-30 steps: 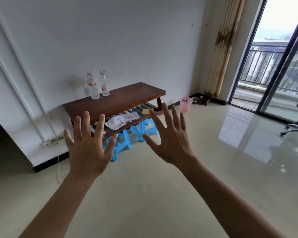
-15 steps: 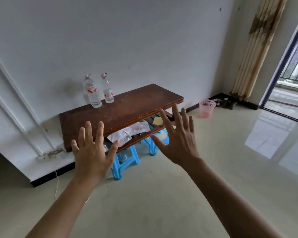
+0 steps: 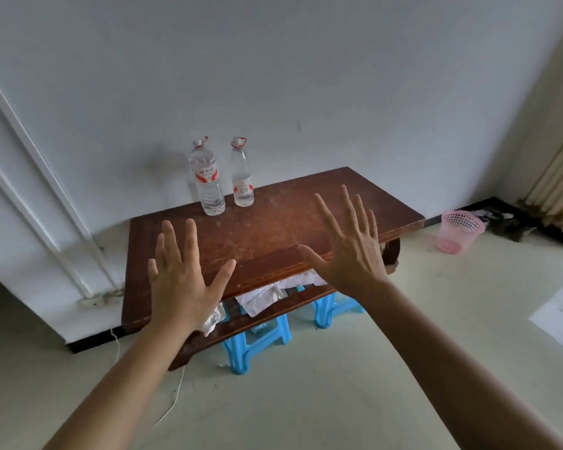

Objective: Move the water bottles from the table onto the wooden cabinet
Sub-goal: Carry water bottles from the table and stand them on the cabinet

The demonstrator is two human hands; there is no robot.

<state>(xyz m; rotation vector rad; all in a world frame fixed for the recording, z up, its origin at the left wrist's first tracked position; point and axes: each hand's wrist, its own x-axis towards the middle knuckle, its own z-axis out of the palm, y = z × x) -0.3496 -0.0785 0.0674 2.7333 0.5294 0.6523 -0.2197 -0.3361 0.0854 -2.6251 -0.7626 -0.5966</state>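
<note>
Two clear water bottles with red-and-white labels stand upright at the back of a low brown wooden table (image 3: 273, 228), close to the white wall. The left bottle (image 3: 207, 180) is a little larger than the right bottle (image 3: 242, 177). My left hand (image 3: 184, 280) is held out with fingers spread, in front of the table's near edge, holding nothing. My right hand (image 3: 348, 248) is spread the same way over the table's front right part, also empty. Both hands are well short of the bottles. No wooden cabinet is in view.
White papers (image 3: 264, 297) lie on the table's lower shelf. Two blue plastic stools (image 3: 251, 345) stand under it. A pink mesh basket (image 3: 459, 232) sits on the floor to the right, near dark shoes and a curtain. A white cable (image 3: 176, 394) trails on the floor.
The view has come closer to the table and turned left, so the balcony door has left the frame. Both hands stay spread and now overlap the table.
</note>
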